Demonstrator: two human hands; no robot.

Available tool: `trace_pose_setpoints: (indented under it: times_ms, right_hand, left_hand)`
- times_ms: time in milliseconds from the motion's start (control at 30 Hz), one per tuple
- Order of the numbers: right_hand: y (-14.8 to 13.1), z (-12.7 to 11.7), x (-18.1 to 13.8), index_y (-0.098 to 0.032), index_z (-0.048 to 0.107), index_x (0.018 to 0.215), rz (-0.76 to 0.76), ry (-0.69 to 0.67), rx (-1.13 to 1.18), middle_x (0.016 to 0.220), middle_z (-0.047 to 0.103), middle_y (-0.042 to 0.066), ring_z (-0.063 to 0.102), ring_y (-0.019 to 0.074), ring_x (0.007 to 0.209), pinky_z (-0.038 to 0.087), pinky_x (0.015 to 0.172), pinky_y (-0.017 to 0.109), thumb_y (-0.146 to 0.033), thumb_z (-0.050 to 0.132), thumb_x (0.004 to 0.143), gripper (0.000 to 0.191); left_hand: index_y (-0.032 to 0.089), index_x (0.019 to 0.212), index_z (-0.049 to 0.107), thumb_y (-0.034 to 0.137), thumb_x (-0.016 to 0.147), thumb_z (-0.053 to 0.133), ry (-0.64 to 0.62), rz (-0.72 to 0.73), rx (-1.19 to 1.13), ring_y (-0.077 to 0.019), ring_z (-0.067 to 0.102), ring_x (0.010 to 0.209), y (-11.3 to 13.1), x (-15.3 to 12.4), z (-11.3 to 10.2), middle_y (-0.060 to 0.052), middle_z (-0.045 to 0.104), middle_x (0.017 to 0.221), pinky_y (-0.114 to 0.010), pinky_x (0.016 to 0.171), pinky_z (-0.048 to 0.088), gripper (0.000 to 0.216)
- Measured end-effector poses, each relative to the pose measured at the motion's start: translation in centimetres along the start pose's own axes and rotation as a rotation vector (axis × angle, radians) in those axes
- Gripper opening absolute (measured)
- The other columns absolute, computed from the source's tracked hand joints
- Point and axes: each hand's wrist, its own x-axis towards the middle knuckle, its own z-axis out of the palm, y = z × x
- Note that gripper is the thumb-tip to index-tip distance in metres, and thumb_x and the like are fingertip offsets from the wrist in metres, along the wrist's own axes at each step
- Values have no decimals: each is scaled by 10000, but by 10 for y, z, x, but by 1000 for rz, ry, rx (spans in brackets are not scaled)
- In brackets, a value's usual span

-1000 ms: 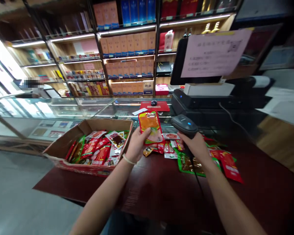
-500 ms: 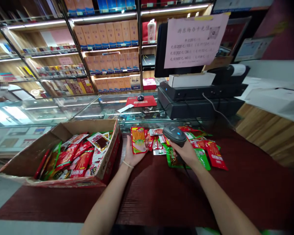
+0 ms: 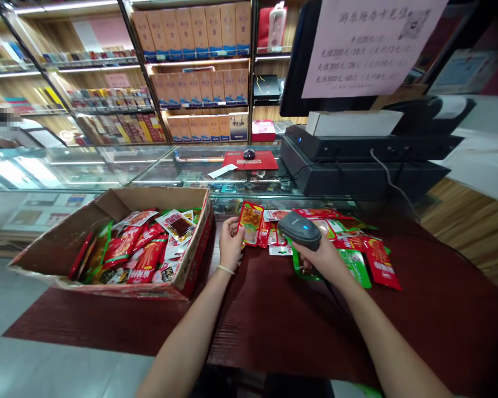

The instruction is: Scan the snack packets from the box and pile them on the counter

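My left hand (image 3: 231,243) is closed on the lower left side of a red-edged snack packet (image 3: 252,222) with a clear window, tipped a little to the right. In my right hand (image 3: 322,255) is a dark grey barcode scanner (image 3: 299,229) with a lit blue spot, its head turned toward the packet. Its grip is mostly hidden by my fingers. Beneath and behind the scanner lies a loose spread of snack packets, among them a green packet (image 3: 357,266) and a red packet (image 3: 382,262).
An open cardboard box (image 3: 200,246) filled with snack packets stands left on the dark red table (image 3: 282,326). Behind run a glass counter (image 3: 149,168), a mouse (image 3: 249,154) on a red mat and a monitor with a pink sign (image 3: 369,50). A person (image 3: 2,127) is at far left.
My left hand has gone from lying open under the packet to gripping its side, and the packet has tilted. The scanner stays in my right hand. The whole view has shifted slightly.
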Motion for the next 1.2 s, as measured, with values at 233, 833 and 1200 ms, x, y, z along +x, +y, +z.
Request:
trace_pose_setpoints:
  times_ms: [233,833,1200]
  right_hand:
    - [-4,1,-4,-220,640,934,-22,4,-63,517,608,-42,557,166,414,446,394,271,-434,753,703,335]
    - [-12,-88,5,-208,530,696,-163,513,514,511,522,-56,484,94,377,405,355,213,-423,720,791,302]
    - [-8,-108,3,-204,535,692,-190,595,618,495,523,-67,470,80,347,405,333,190,-414,733,778,301]
  left_hand:
    - [207,1113,544,282,789,685,-12,-4,-10,-166,640,947,-6,1,1,-49,656,1010,-293,873,499,361]
    - [194,1012,694,232,893,552,-282,352,381,-187,655,954,22,21,99,-60,715,1013,-333,899,509,190]
    - [188,1154,673,140,873,563,-835,438,685,-207,634,1105,-9,-4,177,-68,695,1189,-358,1003,478,305]
